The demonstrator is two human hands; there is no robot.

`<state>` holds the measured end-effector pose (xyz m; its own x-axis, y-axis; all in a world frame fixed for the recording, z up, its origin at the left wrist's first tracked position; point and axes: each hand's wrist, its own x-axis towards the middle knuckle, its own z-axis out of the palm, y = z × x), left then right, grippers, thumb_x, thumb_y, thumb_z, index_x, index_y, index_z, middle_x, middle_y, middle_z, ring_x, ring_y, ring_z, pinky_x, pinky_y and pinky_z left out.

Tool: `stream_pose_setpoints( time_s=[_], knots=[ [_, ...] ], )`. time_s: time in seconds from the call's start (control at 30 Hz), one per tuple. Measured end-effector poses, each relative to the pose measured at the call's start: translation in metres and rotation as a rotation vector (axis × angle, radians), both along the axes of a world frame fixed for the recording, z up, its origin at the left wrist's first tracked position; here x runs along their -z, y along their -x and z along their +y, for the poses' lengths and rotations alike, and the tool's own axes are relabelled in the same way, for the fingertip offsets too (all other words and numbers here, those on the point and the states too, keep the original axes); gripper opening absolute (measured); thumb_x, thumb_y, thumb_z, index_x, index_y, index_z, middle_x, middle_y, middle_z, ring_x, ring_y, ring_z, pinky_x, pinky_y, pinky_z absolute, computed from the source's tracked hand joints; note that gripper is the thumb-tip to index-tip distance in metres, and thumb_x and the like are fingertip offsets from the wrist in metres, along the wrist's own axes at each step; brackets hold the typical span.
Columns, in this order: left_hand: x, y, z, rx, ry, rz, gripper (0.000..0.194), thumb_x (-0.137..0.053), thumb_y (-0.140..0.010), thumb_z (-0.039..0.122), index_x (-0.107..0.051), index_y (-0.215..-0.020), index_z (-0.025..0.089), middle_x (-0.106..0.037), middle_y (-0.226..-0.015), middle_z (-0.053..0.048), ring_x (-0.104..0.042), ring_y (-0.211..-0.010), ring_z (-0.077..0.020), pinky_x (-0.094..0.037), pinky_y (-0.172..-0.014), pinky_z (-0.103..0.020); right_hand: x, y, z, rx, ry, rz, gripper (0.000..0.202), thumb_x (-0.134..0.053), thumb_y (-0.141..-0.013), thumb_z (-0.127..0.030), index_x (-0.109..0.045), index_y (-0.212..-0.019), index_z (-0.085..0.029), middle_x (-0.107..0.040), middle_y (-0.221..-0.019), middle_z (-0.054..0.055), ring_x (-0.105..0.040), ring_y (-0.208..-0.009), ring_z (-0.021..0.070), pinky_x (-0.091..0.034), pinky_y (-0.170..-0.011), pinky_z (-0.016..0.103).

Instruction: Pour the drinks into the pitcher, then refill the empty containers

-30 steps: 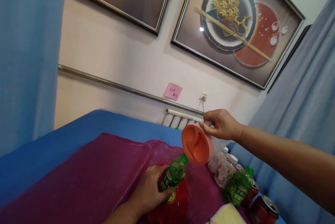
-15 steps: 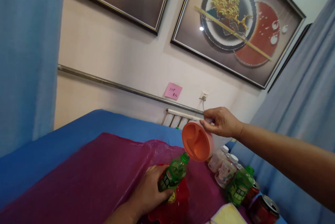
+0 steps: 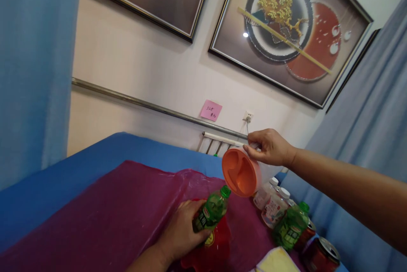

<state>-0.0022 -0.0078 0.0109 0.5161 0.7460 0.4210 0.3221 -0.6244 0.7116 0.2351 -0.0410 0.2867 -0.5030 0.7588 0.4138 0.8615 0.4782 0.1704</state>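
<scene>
1. Orange-mouthed jug (image 3: pixel 241 172), raised above the purple sheet (image 3: pixel 104 208), and we have it tipped with its opening facing us!
2. Our right grip (image 3: pixel 270 147) is clamped on its handle, arm reaching across.
3. Lower down, our left grip (image 3: pixel 181 229) wraps round a green bottle (image 3: pixel 211 212), its neck right by the jug's rim; touching or not, we can't tell.
4. Below that bottle, we see a glossy red item (image 3: pixel 216 248).
5. Over to our right: white-capped bottles (image 3: pixel 275 210), another green bottle (image 3: pixel 291 227) and red cans (image 3: pixel 321 255).
</scene>
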Motion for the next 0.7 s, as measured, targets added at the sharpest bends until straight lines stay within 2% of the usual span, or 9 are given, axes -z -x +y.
stream_pose_setpoints(
  time_s=[0.2, 0.27, 0.33, 0.43, 0.53, 0.63, 0.7],
  knots=[
    [0.000, 0.000, 0.002, -0.004, 0.000, 0.030, 0.056, -0.079, -0.070, 0.029, -0.068, -0.124, 0.026, -0.073, -0.116, -0.007, -0.065, -0.107, -0.0306, -0.048, -0.097, -0.044, 0.006, -0.007, -0.001, 0.002, 0.004, 0.087, 0.033, -0.055, -0.085, -0.039, -0.040, -0.061, -0.023, -0.039, -0.055, -0.005, -0.033, -0.052, 0.0100, -0.026, -0.054, 0.027],
    [-0.001, 0.000, 0.002, -0.011, 0.007, 0.034, 0.054, -0.079, -0.068, 0.029, -0.069, -0.121, 0.024, -0.074, -0.114, -0.008, -0.066, -0.105, -0.0313, -0.049, -0.095, -0.044, 0.014, -0.019, 0.001, 0.037, -0.029, 0.194, 0.035, -0.055, -0.086, -0.041, -0.040, -0.060, -0.023, -0.037, -0.054, -0.005, -0.032, -0.052, 0.0102, -0.025, -0.053, 0.027],
    [0.000, -0.001, 0.003, -0.018, 0.013, 0.020, 0.054, -0.079, -0.067, 0.028, -0.070, -0.120, 0.023, -0.075, -0.113, -0.007, -0.067, -0.105, -0.0311, -0.050, -0.095, -0.044, 0.029, -0.036, 0.005, 0.118, -0.104, 0.370, 0.039, -0.057, -0.086, -0.044, -0.039, -0.058, -0.023, -0.033, -0.053, -0.006, -0.030, -0.052, 0.0104, -0.024, -0.053, 0.028],
    [0.003, -0.001, 0.006, -0.053, 0.021, 0.006, 0.060, -0.079, -0.066, 0.029, -0.068, -0.124, 0.021, -0.074, -0.119, -0.010, -0.066, -0.111, -0.0325, -0.049, -0.101, -0.046, 0.067, -0.065, 0.013, 0.289, -0.243, 0.730, 0.047, -0.061, -0.084, -0.053, -0.038, -0.056, -0.023, -0.029, -0.053, -0.007, -0.029, -0.054, 0.0110, -0.022, -0.055, 0.028],
    [0.007, -0.002, 0.009, -0.079, 0.045, 0.016, 0.064, -0.079, -0.068, 0.033, -0.066, -0.129, 0.018, -0.073, -0.124, -0.013, -0.066, -0.115, -0.0334, -0.049, -0.105, -0.047, 0.118, -0.083, 0.020, 0.418, -0.325, 0.938, 0.055, -0.053, -0.084, -0.068, -0.034, -0.057, -0.025, -0.028, -0.054, -0.007, -0.030, -0.055, 0.0122, -0.024, -0.054, 0.027],
    [0.011, -0.001, 0.015, -0.090, 0.049, 0.017, 0.067, -0.078, -0.069, 0.038, -0.065, -0.131, 0.018, -0.071, -0.129, -0.013, -0.066, -0.118, -0.0329, -0.049, -0.107, -0.046, 0.167, -0.085, 0.026, 0.512, -0.362, 1.103, 0.057, -0.040, -0.087, -0.076, -0.036, -0.060, -0.026, -0.035, -0.054, -0.006, -0.036, -0.055, 0.0142, -0.029, -0.053, 0.027],
    [0.016, 0.000, 0.019, -0.102, 0.020, 0.011, 0.067, -0.077, -0.069, 0.041, -0.065, -0.131, 0.020, -0.072, -0.129, -0.012, -0.067, -0.118, -0.0330, -0.050, -0.107, -0.046, 0.195, -0.081, 0.030, 0.542, -0.363, 1.197, 0.058, -0.035, -0.088, -0.077, -0.038, -0.061, -0.026, -0.040, -0.054, -0.005, -0.040, -0.055, 0.0157, -0.034, -0.053, 0.028]
  ],
)
